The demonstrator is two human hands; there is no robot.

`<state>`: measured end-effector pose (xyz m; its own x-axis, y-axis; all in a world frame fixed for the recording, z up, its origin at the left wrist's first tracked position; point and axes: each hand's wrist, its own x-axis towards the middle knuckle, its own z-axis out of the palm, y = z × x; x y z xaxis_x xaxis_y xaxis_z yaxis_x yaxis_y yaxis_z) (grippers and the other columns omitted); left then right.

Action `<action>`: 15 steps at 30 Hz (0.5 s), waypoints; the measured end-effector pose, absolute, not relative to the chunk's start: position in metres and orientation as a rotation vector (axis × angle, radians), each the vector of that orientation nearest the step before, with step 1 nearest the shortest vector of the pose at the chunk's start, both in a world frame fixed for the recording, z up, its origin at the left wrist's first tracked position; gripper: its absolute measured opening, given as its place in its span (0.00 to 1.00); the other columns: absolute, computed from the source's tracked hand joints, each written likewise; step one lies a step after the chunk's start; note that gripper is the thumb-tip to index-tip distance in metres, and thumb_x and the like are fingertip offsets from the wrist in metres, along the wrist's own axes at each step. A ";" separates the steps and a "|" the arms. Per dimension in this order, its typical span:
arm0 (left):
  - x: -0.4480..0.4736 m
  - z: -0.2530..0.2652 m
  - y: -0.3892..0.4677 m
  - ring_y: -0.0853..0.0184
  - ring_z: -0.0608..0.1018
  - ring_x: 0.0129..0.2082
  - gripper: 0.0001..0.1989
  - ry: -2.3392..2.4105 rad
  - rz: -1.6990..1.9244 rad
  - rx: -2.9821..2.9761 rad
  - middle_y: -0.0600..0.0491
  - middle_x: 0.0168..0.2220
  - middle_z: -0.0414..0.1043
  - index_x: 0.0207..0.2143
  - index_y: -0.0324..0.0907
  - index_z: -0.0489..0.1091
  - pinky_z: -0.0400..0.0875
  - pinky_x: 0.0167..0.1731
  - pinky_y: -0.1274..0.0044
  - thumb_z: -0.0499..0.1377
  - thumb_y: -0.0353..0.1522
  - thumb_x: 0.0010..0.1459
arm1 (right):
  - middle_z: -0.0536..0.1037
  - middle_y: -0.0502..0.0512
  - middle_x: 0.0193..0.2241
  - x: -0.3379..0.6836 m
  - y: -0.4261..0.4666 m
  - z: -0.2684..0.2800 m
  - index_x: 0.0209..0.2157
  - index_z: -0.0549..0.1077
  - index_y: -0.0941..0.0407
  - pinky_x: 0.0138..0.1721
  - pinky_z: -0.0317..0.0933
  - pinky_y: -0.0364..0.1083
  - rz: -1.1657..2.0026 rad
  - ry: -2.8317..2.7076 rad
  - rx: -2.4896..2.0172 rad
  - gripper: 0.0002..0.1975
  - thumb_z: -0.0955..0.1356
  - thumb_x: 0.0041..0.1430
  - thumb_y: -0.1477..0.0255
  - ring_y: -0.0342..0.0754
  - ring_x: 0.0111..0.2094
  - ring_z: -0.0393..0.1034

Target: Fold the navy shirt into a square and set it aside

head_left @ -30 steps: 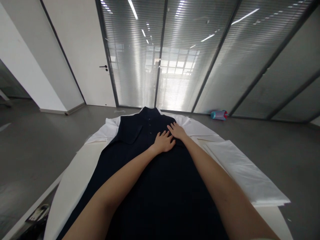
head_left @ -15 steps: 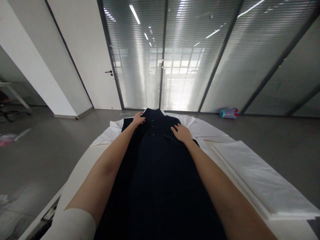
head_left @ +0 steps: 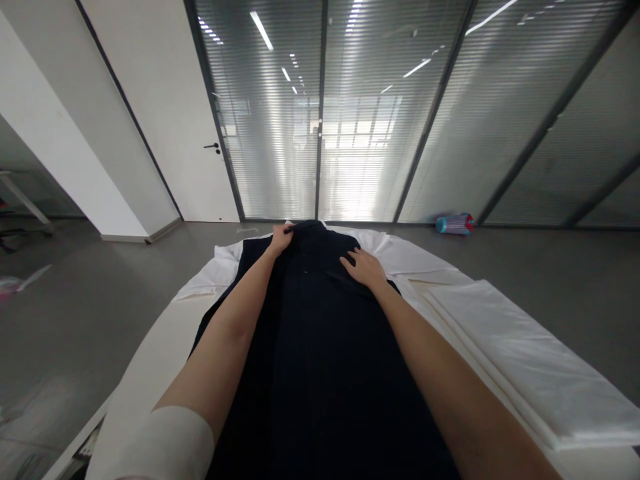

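A dark navy garment (head_left: 310, 347) with a stand collar lies lengthwise in front of me, its collar at the far end. My left hand (head_left: 282, 239) pinches the cloth beside the collar, on the left. On the right chest part of the garment, my right hand (head_left: 366, 267) lies with fingers spread and holds nothing. White cloth (head_left: 227, 265) shows from under the dark garment on both sides near the shoulders. Part of the garment's left side is hidden by my left forearm.
Folded white fabric (head_left: 530, 360) lies on the right of the pale table (head_left: 150, 357). A blue and red patterned bundle (head_left: 454, 224) rests on the floor by the glass partition (head_left: 370, 133). A white door (head_left: 200, 180) stands to the left.
My left hand has closed on the cloth and shifted slightly towards the collar. The collar now looks folded flatter and the buttons are less visible. My right hand stays in place.
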<state>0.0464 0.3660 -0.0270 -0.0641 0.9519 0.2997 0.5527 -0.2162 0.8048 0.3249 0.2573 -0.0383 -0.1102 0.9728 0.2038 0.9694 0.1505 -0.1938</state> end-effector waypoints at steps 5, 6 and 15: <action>0.041 -0.030 0.348 0.55 0.73 0.54 0.15 1.656 1.144 1.979 0.47 0.49 0.74 0.40 0.42 0.82 0.63 0.60 0.63 0.58 0.25 0.53 | 0.64 0.67 0.64 0.325 0.259 -0.039 0.61 0.70 0.61 0.64 0.51 0.53 -0.011 -2.145 -1.889 0.32 0.58 0.69 0.53 0.59 0.65 0.57; 0.044 -0.030 0.343 0.53 0.71 0.56 0.13 1.691 1.136 2.003 0.47 0.51 0.72 0.39 0.44 0.82 0.60 0.61 0.60 0.59 0.27 0.53 | 0.64 0.67 0.64 0.325 0.259 -0.040 0.61 0.69 0.61 0.64 0.50 0.53 -0.011 -2.143 -1.891 0.32 0.58 0.69 0.53 0.59 0.65 0.57; 0.092 -0.028 0.305 0.51 0.62 0.65 0.26 1.778 0.604 2.628 0.46 0.64 0.63 0.65 0.52 0.63 0.50 0.63 0.53 0.50 0.46 0.67 | 0.67 0.65 0.63 0.322 0.255 -0.038 0.59 0.71 0.59 0.61 0.53 0.53 -0.094 -2.149 -1.916 0.29 0.58 0.68 0.55 0.58 0.63 0.60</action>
<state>0.0916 0.3051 -0.0275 0.3253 0.8776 0.3521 0.9106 -0.3911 0.1337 0.3224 0.2552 -0.0382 -0.0961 0.9672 0.2353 0.9840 0.1280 -0.1241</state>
